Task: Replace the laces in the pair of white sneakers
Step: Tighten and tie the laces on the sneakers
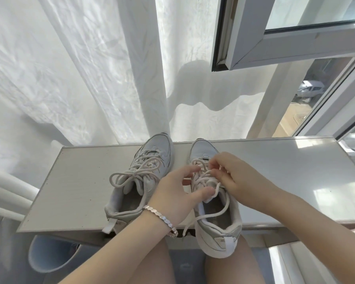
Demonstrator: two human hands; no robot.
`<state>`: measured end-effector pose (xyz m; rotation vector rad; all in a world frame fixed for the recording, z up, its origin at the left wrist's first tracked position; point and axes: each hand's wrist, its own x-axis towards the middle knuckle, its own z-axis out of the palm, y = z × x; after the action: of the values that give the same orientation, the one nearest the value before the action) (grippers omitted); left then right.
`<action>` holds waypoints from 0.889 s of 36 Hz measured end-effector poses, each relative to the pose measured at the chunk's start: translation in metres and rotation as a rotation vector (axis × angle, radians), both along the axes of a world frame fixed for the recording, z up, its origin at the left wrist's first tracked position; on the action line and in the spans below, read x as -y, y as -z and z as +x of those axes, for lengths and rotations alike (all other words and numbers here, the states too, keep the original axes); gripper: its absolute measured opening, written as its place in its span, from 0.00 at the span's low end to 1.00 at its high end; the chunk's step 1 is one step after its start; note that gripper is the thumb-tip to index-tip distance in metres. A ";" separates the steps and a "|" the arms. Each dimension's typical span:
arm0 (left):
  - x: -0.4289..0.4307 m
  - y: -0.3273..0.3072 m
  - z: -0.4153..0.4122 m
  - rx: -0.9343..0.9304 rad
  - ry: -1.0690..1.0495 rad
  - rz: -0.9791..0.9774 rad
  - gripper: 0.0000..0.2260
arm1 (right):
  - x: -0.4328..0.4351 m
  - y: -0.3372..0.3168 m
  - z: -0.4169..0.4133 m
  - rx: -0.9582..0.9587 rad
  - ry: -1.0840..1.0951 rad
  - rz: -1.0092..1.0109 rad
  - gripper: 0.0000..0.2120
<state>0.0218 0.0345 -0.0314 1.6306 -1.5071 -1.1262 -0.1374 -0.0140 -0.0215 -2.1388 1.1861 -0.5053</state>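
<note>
Two white sneakers stand side by side on a white windowsill (80, 181), toes pointing away from me. The left sneaker (135, 187) has its lace tied in a bow. On the right sneaker (215, 218) the lace (219, 214) is undone, and one loose end trails over the heel opening and the sill's front edge. My left hand (176, 195), with a silver bracelet on the wrist, holds the right sneaker's tongue area, thumb against the lace. My right hand (232, 175) pinches the lace over the upper eyelets.
White curtains (90, 78) hang behind the sill. An open window sash (285, 42) juts in at the upper right, with the street below. A pale blue bin (47, 257) stands under the sill at the left. My knees are just below the sill's front edge.
</note>
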 end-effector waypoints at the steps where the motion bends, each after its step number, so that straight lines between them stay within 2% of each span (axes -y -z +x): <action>1: -0.001 0.001 -0.001 -0.009 0.006 -0.009 0.20 | -0.003 0.002 0.000 0.050 0.026 0.000 0.15; 6: -0.003 0.005 -0.005 -0.068 -0.023 -0.057 0.17 | -0.012 0.011 -0.001 0.212 0.133 0.082 0.13; 8: -0.002 0.007 -0.006 -0.083 -0.042 -0.060 0.15 | -0.013 0.008 -0.001 0.202 0.121 0.136 0.11; 12: -0.002 0.009 -0.005 -0.092 -0.041 -0.061 0.14 | -0.007 0.001 0.002 0.061 0.071 0.128 0.13; 20: -0.003 0.007 -0.005 -0.088 -0.040 -0.064 0.15 | -0.013 0.005 0.000 0.195 0.163 0.102 0.11; 24: -0.002 0.008 -0.006 -0.105 -0.052 -0.063 0.14 | -0.002 -0.005 0.003 0.034 0.194 0.149 0.10; 28: -0.002 0.010 -0.006 -0.095 -0.055 -0.058 0.14 | 0.010 -0.018 0.005 -0.171 0.077 0.184 0.08; 32: -0.002 0.012 -0.006 -0.086 -0.066 -0.056 0.14 | 0.014 -0.023 0.007 -0.272 0.003 0.211 0.09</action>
<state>0.0162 0.0368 -0.0437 1.5631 -1.4081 -1.0946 -0.1306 -0.0283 0.0016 -2.0666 1.3256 -0.0844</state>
